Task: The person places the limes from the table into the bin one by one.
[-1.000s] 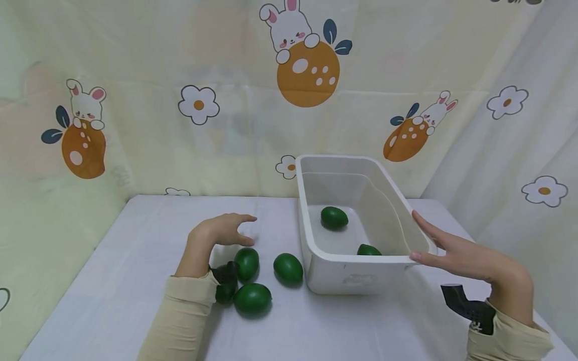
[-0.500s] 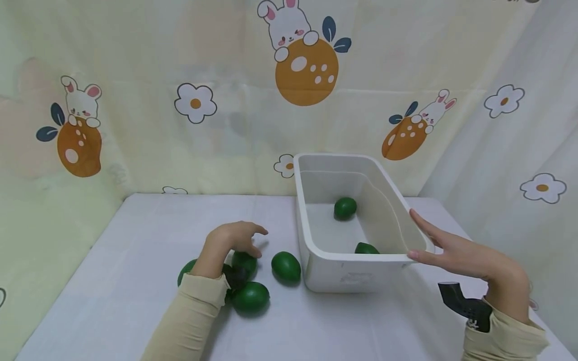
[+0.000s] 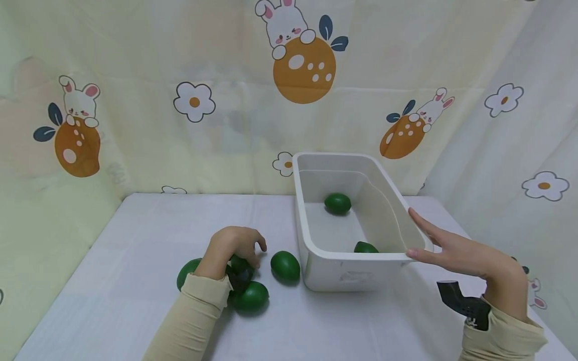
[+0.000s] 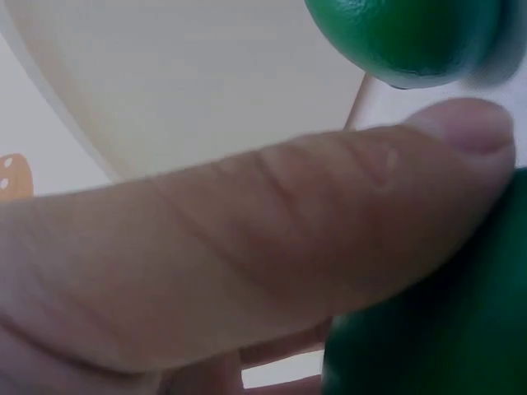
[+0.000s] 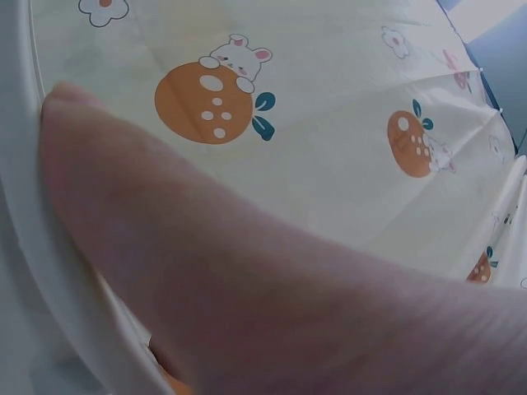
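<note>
My left hand [image 3: 237,246] reaches down over a group of green limes [image 3: 250,298]. In the left wrist view its thumb [image 4: 272,239] lies along one lime [image 4: 436,329], with other fingers showing on the far side. A second lime [image 4: 403,37] sits just beyond the thumb tip. On the head view, a separate lime [image 3: 285,267] lies between that hand and the white plastic box [image 3: 347,276]. My right hand [image 3: 465,253] rests on the box's near right corner, its thumb and forefinger stretched out along the rim. Its remaining fingers are mostly hidden.
Inside the box are two limes, one towards the back [image 3: 337,204] and one by the near wall [image 3: 366,247]. Another lime [image 3: 187,273] shows left of my left wrist. A printed curtain [image 3: 235,140] hangs behind the white-covered table [image 3: 135,240].
My left hand has moved right and down onto a lime, and its fingers have curled in. The back lime in the box has rolled about. My right hand stays at the rim.
</note>
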